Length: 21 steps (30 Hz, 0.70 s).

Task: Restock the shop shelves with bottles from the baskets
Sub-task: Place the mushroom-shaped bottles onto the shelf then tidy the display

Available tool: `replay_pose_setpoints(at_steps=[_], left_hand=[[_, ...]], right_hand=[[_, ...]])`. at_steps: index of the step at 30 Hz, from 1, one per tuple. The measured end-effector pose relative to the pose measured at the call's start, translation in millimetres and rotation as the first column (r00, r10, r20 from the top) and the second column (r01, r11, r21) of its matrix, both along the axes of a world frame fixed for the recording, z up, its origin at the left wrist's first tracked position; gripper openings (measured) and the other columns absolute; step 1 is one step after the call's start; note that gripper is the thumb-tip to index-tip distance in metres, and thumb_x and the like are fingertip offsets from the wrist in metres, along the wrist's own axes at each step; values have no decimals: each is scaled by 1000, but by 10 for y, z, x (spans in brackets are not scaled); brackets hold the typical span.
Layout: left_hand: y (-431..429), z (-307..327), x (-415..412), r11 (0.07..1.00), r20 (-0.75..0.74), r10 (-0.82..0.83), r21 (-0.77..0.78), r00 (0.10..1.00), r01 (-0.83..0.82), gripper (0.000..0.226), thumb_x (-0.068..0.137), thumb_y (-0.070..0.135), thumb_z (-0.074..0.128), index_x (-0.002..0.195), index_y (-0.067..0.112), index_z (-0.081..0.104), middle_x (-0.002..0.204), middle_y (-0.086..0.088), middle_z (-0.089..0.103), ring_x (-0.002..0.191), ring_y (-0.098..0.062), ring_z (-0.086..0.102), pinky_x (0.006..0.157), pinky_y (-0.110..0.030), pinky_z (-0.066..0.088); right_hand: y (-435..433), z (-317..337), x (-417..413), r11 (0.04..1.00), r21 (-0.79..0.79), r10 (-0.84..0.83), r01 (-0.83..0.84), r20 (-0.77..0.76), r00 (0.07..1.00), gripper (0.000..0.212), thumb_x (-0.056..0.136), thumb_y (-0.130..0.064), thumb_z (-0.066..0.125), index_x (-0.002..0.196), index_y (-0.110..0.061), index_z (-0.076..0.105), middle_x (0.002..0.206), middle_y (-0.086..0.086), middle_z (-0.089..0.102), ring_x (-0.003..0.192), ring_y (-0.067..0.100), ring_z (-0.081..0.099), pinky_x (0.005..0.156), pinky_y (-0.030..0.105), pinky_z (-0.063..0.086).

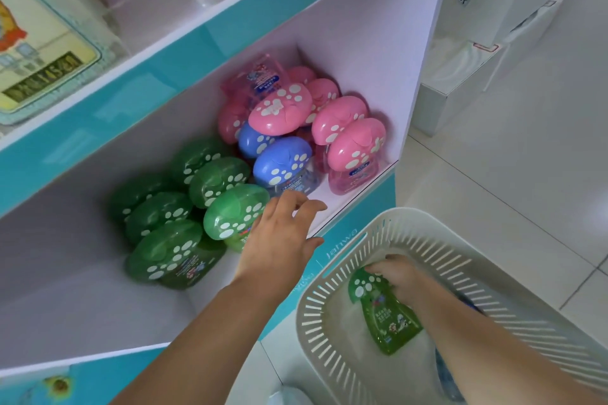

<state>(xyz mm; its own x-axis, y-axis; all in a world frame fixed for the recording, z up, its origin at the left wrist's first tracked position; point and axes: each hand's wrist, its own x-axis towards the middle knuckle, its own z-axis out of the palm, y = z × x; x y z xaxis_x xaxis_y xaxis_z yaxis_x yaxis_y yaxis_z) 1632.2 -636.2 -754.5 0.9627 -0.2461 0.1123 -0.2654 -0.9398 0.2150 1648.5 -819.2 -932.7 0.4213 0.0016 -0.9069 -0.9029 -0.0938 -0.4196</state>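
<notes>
The white shelf (348,204) with a teal front edge holds several green bottles (164,250) on the left, two blue bottles (283,163) in the middle and several pink bottles (357,145) on the right, all with spotted caps. My left hand (279,240) hovers at the shelf's front edge with fingers spread and nothing in it, just right of the nearest green bottle (235,214). My right hand (399,274) is down in the white slotted basket (332,299), gripping the cap end of a green bottle (388,316) that lies on the basket floor.
A blue bottle (450,375) shows partly under my right forearm in the basket. An upper shelf (158,46) with clear dividers and a boxed item (42,52) is above. White boxes (467,52) stand on the tiled floor at the right.
</notes>
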Motion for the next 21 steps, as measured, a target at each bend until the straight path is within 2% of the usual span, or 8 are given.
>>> replay_pose_setpoints(at_steps=[2,4,6,7,10,15,17,21], left_hand=[[19,-5,-10,1000,-4,6,-5,1000,-6,52,62,18,84,109,19,61,102,-5,58,86,-27,59,72,-41,54],[32,-11,-12,1000,-18,18,-4,1000,-18,51,64,19,84,110,20,61,103,-4,57,88,-27,58,72,-43,54],[47,-15,-14,1000,-28,25,4,999,-25,52,64,20,83,111,21,60,104,-4,56,89,-27,57,72,-44,55],[50,-11,-11,1000,-31,26,9,999,-26,51,65,20,83,112,21,60,105,-4,56,90,-27,57,73,-45,54],[26,29,14,999,-58,44,0,997,-44,49,72,23,78,118,21,59,113,-4,53,101,-27,53,85,-46,50],[-124,140,22,999,-173,-12,45,985,20,50,85,34,64,131,28,46,129,5,39,121,-17,36,104,-33,35],[-193,187,14,995,-261,-33,80,965,55,50,85,38,62,131,30,45,130,7,38,125,-15,32,105,-31,33],[-294,271,-80,985,-481,-55,120,875,127,57,79,46,66,130,31,45,126,2,46,120,-19,39,101,-38,37]], right_hand=[[20,-56,24,983,16,-180,181,-29,983,33,75,3,69,106,11,60,101,28,64,84,37,63,86,48,53],[23,-22,45,962,-19,-275,274,-62,960,20,78,10,65,97,13,59,91,24,61,77,33,59,84,42,52],[34,38,58,958,-40,-285,282,-81,955,8,81,12,62,86,10,56,83,21,56,71,29,54,82,37,50],[43,77,56,966,-41,-258,255,-93,962,8,81,12,61,80,7,55,79,19,54,69,27,53,80,36,51],[49,204,9,986,-2,-167,168,-123,978,12,82,11,62,76,5,53,79,16,54,69,24,52,60,32,48],[-11,461,-101,996,87,12,-3,-108,994,14,77,10,67,87,4,58,88,17,64,81,27,61,59,31,51],[-58,631,-129,992,118,63,-54,-76,995,21,75,10,70,92,3,60,86,17,66,79,26,63,57,30,54],[-144,1149,-141,978,180,99,-102,23,995,28,75,11,69,100,1,61,83,12,67,74,20,64,45,22,52]])
